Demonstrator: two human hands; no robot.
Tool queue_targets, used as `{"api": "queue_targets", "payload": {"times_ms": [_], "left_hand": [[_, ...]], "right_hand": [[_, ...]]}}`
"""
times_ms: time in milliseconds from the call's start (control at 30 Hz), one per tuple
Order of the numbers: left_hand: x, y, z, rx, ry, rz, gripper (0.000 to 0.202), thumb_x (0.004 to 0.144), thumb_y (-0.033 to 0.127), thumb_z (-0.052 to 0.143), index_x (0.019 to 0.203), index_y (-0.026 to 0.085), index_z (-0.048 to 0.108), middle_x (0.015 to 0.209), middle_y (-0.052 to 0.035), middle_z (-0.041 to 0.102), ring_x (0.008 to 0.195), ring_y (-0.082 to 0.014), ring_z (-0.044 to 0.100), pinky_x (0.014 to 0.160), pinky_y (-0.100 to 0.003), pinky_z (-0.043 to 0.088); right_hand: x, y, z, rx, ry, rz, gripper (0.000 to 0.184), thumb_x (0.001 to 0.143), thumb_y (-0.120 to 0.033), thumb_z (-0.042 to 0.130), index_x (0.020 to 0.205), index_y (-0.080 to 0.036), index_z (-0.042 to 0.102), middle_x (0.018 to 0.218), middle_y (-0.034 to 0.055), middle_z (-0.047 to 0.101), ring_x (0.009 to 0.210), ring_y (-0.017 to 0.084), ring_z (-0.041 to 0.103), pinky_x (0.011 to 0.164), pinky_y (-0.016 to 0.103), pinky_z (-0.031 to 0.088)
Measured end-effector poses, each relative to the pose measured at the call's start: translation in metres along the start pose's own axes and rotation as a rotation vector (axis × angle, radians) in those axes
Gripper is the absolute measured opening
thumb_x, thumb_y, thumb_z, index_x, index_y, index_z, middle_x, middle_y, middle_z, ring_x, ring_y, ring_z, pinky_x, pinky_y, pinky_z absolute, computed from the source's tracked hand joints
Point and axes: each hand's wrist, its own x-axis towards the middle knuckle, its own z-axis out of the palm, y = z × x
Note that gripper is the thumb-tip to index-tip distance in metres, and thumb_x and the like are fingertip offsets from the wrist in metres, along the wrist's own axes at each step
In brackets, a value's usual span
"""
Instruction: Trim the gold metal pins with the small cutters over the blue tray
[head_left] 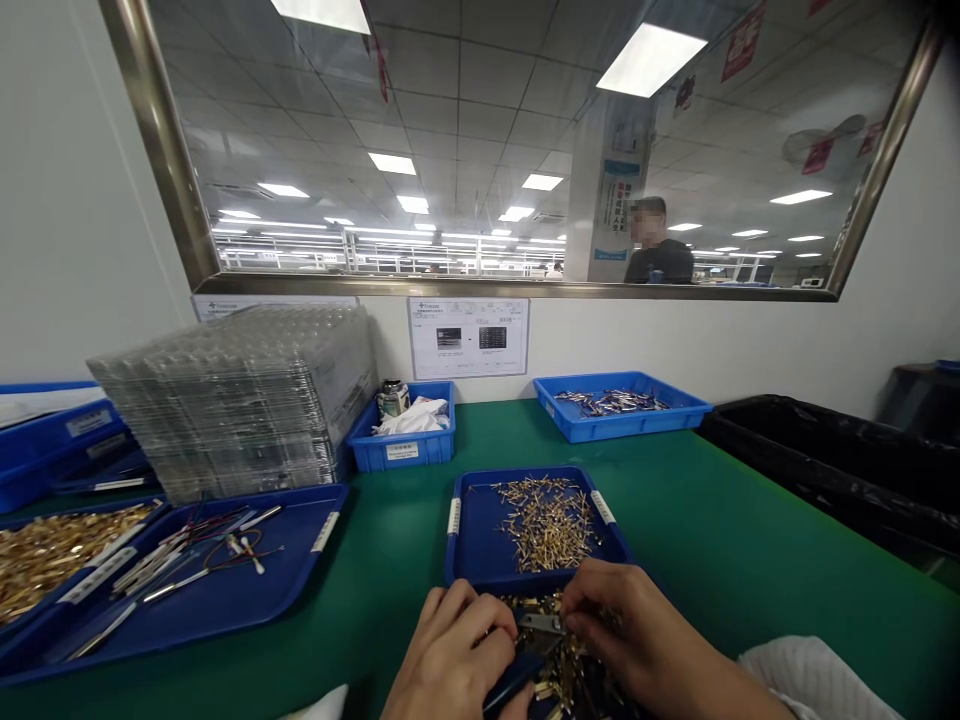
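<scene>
My left hand [461, 650] is wrapped round the dark handles of a pair of pliers [541, 623]. The metal jaws point right, toward my right hand [626, 620], whose thumb and fingertips are pinched together at the jaw tips. What the right fingers hold is too small to make out. Both hands are over a dark tray of gold-coloured metal pieces [553, 690], partly hidden by the hands. Just beyond it, a blue tray [480, 545] carries a heap of thin gold pins [551, 525].
To the left are a blue tray [255, 590] with wired parts and swabs, a tray of gold pieces [60, 550], and stacked clear plastic trays [240, 400]. Behind stand a blue bin [401, 452] and a blue tray [626, 425]. A black-lined container [825, 470] is at right.
</scene>
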Motion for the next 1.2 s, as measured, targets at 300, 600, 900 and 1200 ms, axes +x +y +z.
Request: {"api": "queue_targets", "payload": {"times_ms": [300,600,900,1200], "left_hand": [[-0.002,-0.001,0.002,-0.049,0.033,0.044,0.011,0.067,0.010,0.062,0.064,0.018,0.056,0.080,-0.0010,0.063,0.073,-0.0191,0.052,0.063,-0.032,0.042],[-0.001,0.005,0.002,-0.233,0.186,-0.018,0.008,0.071,0.011,0.059,0.069,0.018,0.058,0.078,-0.0037,0.062,0.073,-0.0186,0.053,0.065,-0.033,0.045],[0.005,0.005,-0.007,-0.142,-0.019,0.013,0.015,0.061,0.010,0.068,0.056,0.017,0.057,0.073,0.0003,0.064,0.068,-0.0153,0.054,0.062,-0.027,0.045],[-0.002,-0.007,0.011,-0.045,0.051,0.230,0.013,0.068,0.017,0.065,0.059,0.018,0.056,0.074,-0.0003,0.064,0.071,-0.0172,0.049,0.067,-0.032,0.041]], "right_hand": [[0.003,-0.005,0.001,0.024,0.083,0.056,0.015,0.069,-0.004,0.048,0.064,-0.016,0.056,0.065,-0.0007,0.058,0.060,0.011,0.052,0.053,0.020,0.035],[0.005,-0.002,-0.002,0.427,0.158,0.120,0.013,0.074,-0.013,0.049,0.062,-0.016,0.048,0.058,-0.0034,0.047,0.056,0.010,0.041,0.052,0.020,0.032],[-0.001,-0.007,-0.005,-0.042,-0.004,0.022,0.018,0.066,-0.002,0.047,0.070,-0.017,0.054,0.072,-0.0011,0.057,0.069,0.013,0.050,0.062,0.022,0.037],[0.000,-0.006,-0.002,-0.282,-0.035,-0.115,0.017,0.061,0.000,0.050,0.063,-0.017,0.054,0.067,0.0001,0.058,0.069,0.014,0.051,0.065,0.024,0.037]]}}
